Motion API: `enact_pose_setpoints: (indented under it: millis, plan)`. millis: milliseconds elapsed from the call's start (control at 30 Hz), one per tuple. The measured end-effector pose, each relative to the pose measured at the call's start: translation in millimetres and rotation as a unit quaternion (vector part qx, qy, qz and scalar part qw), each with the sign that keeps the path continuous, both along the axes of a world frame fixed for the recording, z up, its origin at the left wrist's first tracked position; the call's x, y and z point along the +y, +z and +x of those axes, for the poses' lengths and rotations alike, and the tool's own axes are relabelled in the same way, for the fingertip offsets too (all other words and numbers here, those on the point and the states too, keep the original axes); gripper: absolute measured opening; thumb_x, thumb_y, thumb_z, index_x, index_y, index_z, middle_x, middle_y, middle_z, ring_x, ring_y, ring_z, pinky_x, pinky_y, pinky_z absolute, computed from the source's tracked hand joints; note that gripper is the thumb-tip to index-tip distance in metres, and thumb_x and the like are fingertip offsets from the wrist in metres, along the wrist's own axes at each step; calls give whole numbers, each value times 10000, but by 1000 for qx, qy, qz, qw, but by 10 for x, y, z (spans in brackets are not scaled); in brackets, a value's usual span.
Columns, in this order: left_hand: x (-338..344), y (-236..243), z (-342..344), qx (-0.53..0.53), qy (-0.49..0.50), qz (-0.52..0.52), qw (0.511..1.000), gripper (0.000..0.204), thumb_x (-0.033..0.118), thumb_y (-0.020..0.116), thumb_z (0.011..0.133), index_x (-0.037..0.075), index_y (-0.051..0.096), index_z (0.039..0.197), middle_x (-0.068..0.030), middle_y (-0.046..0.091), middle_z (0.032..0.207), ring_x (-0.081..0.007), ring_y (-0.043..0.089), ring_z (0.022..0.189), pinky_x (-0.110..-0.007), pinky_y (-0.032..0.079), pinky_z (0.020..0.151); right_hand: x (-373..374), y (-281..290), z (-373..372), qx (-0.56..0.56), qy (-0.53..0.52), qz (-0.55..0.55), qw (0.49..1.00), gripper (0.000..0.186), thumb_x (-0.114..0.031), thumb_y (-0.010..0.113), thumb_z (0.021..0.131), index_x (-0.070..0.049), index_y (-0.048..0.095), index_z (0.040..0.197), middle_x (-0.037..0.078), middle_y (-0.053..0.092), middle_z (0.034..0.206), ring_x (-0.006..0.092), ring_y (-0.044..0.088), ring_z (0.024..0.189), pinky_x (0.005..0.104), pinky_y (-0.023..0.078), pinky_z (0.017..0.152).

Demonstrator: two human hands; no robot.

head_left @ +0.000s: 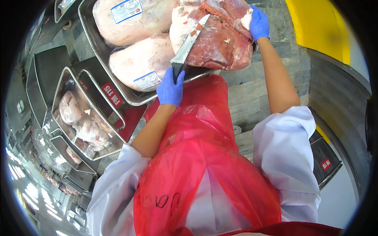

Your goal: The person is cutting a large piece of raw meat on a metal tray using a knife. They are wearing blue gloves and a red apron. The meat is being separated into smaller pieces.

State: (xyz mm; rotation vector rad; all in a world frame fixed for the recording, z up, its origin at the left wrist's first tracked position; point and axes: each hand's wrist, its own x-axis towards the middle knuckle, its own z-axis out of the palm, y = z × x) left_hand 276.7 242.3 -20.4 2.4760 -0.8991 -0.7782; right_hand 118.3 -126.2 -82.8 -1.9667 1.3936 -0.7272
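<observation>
In the head view, my left hand (169,88), in a blue glove, is closed round the black handle of a knife (189,42), its blade pointing up and right across a large raw cut of meat (218,47). My right hand (259,23), also gloved, grips the white fatty upper right edge of that cut. The meat lies at the right end of a steel tray (128,98), beside two plastic-wrapped pale pieces (130,59) with labels. A red plastic apron (189,126) covers my front, below the tray.
A smaller steel tray (56,102) with bagged meat (71,106) sits at lower left, with more metal trays and carts beyond. A yellow structure (319,27) is at upper right, above a grey tiled floor (287,67). A dark cart (323,161) with a red label stands at right.
</observation>
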Motion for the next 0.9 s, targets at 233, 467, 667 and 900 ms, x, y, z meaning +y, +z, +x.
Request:
enact_pose_setpoints:
  millis: [233, 467, 667, 900]
  plan:
    - [164, 156, 64, 46, 71, -17, 996, 485, 503, 534, 955, 77, 557, 1187, -235, 661, 1025, -439, 635, 928, -500, 491, 769, 563, 1319, 517, 196, 329, -252, 889, 424, -153, 627, 846, -83, 598, 1263, 185, 562, 1256, 382, 507, 1199, 445, 421, 1038]
    - [218, 152, 190, 35, 65, -43, 996, 471, 497, 544, 952, 85, 562, 1179, -226, 660, 1032, -442, 626, 936, -493, 493, 766, 520, 1180, 815, 354, 493, -371, 703, 387, -195, 563, 921, -169, 596, 1306, 71, 517, 1398, 328, 442, 1314, 407, 371, 1102]
    - [231, 235, 212, 52, 66, -40, 996, 463, 498, 543, 951, 92, 563, 1173, -222, 661, 1029, -440, 626, 935, -494, 494, 768, 482, 904, 666, 264, 477, -363, 755, 425, -182, 551, 908, -137, 559, 1330, 70, 553, 1345, 260, 482, 1281, 406, 294, 1151]
    - [211, 284, 293, 30, 26, -65, 997, 465, 487, 545, 953, 83, 567, 1183, -218, 667, 1017, -441, 633, 914, -491, 497, 764, 596, 807, 534, 256, 419, -355, 796, 312, -161, 586, 874, -202, 664, 1173, 9, 570, 1341, 219, 478, 1306, 419, 287, 1137]
